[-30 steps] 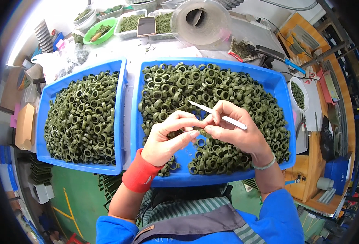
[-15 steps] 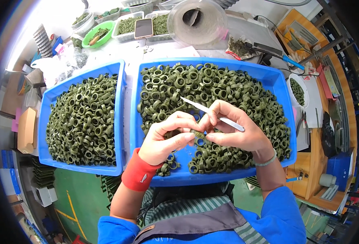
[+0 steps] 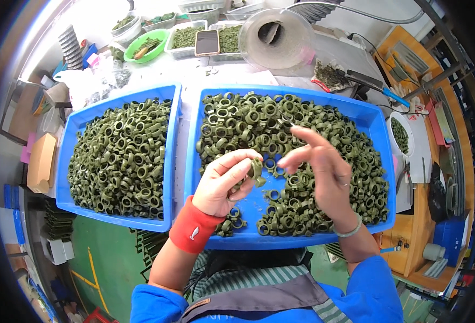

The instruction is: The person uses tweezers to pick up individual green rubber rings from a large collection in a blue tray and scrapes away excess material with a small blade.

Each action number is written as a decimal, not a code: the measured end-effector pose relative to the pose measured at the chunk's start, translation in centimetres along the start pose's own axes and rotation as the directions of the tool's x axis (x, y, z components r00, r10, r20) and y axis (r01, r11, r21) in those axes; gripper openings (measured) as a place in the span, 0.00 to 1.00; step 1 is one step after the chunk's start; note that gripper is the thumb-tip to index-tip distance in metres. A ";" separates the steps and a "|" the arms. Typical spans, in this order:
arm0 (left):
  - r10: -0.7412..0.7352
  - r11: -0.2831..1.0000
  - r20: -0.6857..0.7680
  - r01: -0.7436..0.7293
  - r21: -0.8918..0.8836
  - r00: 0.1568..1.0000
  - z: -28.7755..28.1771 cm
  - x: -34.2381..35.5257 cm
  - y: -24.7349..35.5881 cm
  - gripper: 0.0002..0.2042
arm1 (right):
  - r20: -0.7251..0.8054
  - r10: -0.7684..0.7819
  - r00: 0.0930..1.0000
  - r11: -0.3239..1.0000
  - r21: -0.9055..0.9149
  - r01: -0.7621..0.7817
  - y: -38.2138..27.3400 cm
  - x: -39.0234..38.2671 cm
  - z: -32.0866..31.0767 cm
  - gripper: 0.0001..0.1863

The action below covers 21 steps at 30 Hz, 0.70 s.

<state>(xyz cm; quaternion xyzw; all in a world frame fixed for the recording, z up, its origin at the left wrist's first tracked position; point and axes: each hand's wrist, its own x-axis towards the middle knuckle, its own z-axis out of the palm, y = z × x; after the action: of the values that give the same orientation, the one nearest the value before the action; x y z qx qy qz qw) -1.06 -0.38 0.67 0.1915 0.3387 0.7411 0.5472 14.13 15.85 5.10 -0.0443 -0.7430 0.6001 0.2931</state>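
Observation:
My left hand (image 3: 224,183), with a red wristband, pinches an olive-green ring-shaped part (image 3: 256,171) between thumb and fingers above the larger blue tray (image 3: 297,237). To its right, apart from that part, is my right hand (image 3: 326,169), with index finger and thumb stretched out and slightly blurred. A pale sliver of the slim white knife (image 3: 290,123) shows just beyond the index finger; the hand hides the rest. Beneath both hands lie many loose green rings (image 3: 334,199), with a bare patch of blue tray bottom between them.
A second blue tray (image 3: 175,156) full of similar green rings stands at left. Behind are a green bowl (image 3: 147,46), a phone (image 3: 207,42) on tubs of small green pieces, and a large translucent funnel-like container (image 3: 288,46). A white bowl (image 3: 398,133) sits at right.
My hands have moved apart. My left hand keeps the ring and has tilted it; my right hand has turned and drawn away rightward, so the knife is now mostly out of sight.

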 end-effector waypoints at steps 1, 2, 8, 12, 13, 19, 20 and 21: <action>-0.029 0.998 0.022 0.031 -0.058 0.999 -0.1 -0.1 0.0 0.11 | -0.016 0.028 0.999 0.988 0.154 -0.025 0.3 0.0 -0.2 0.23; -0.052 0.993 0.020 0.054 -0.101 0.998 -0.1 -0.2 0.0 0.11 | -0.018 0.065 0.998 0.961 0.271 -0.057 0.2 0.1 -0.4 0.25; -0.043 0.967 0.136 0.075 -0.244 0.990 -0.4 -0.1 0.0 0.09 | 0.021 0.073 0.997 0.882 0.465 -0.074 0.6 -0.3 -0.1 0.12; -0.053 0.958 0.106 0.081 -0.276 0.993 -0.3 -0.3 -0.2 0.11 | 0.102 0.140 0.985 0.786 0.594 -0.173 -0.7 -0.1 1.2 0.13; -0.053 0.959 0.107 0.081 -0.271 0.993 -0.4 -0.2 -0.1 0.11 | 0.099 0.136 0.986 0.785 0.596 -0.168 -0.5 -0.2 1.2 0.13; -0.023 0.969 0.193 0.069 -0.238 0.981 -1.1 -0.1 -0.4 0.13 | 0.108 -0.005 0.994 0.824 0.564 -0.057 0.3 -0.6 1.7 0.08; -0.015 0.974 0.194 0.058 -0.221 0.981 -1.2 -0.1 -0.6 0.13 | 0.141 -0.027 0.990 0.852 0.522 -0.051 0.2 -0.5 1.5 0.09; -0.016 0.974 0.193 0.059 -0.218 0.981 -1.3 -0.1 -0.7 0.13 | 0.140 -0.029 0.990 0.851 0.524 -0.049 -0.1 -0.5 1.6 0.09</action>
<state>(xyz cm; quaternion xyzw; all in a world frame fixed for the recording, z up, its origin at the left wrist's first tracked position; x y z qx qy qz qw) -1.43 -0.77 -0.75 0.1926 0.2032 0.7422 0.6089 13.77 14.26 4.82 0.0765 -0.5693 0.7835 0.2370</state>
